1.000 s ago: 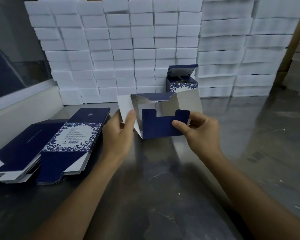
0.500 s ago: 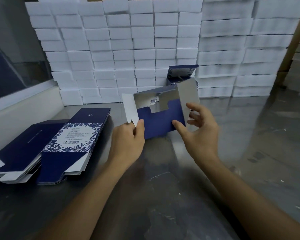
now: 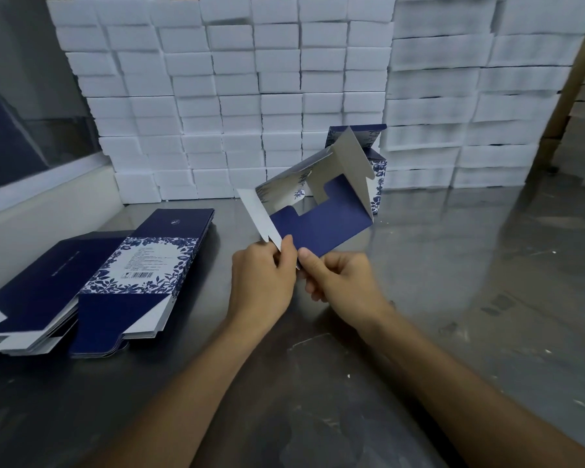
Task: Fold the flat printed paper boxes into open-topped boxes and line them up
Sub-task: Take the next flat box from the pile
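Both hands, left hand (image 3: 262, 282) and right hand (image 3: 343, 287), pinch 1 half-folded box (image 3: 321, 228); 1 finished box (image 3: 379, 173) stands behind, 2 flat stacks (image 3: 122, 285) lie left.

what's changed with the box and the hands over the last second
The half-folded navy and white paper box has tilted, its right side rising. The right hand slid from the right flap to the near corner, pinching beside the left hand, which still grips there. The flat printed box stacks and the folded box behind stayed put.
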`<state>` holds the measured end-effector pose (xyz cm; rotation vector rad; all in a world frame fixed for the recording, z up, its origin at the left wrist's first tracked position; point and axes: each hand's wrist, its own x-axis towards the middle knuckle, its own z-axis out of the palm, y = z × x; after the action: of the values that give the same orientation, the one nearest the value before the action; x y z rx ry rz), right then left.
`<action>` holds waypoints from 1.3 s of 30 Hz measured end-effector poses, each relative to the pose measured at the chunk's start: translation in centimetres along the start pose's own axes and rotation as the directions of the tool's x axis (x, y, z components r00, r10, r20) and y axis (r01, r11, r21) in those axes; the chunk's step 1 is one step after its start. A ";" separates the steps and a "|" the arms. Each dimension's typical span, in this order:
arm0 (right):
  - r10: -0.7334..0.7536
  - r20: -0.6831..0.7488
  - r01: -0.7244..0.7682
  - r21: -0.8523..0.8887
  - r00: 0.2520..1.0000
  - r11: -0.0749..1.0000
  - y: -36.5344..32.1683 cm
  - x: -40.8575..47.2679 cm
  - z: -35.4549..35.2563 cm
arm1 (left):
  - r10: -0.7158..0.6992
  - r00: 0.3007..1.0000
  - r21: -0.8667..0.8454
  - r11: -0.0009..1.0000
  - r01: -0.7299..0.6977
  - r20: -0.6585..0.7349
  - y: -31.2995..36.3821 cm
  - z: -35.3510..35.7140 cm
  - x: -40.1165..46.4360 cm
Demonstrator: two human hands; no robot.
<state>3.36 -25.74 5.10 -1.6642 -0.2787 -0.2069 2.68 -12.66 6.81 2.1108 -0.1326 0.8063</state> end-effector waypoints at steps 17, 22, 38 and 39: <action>0.081 -0.197 -0.055 0.132 0.977 0.990 0.2 0.8 -1.1 | 0.077 0.997 0.047 0.996 -0.078 0.010 -1.0 0.0 0.5; 0.097 -0.205 -0.079 0.096 0.974 0.992 0.5 1.0 -1.3 | 0.099 0.995 0.051 0.994 -0.100 0.029 -1.3 0.3 0.5; 0.133 -0.288 -0.114 0.083 0.948 0.990 0.6 1.6 -2.8 | 0.136 0.991 0.104 0.985 -0.137 0.021 -1.8 -0.5 0.6; 0.127 -0.296 -0.111 0.068 0.947 0.991 0.7 1.6 -2.9 | 0.123 0.992 0.093 0.988 -0.126 0.037 -1.8 -0.6 0.7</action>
<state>5.15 -28.60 5.26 -1.5679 0.0461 -0.3544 3.61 -10.98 6.24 2.2224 -0.2489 0.8688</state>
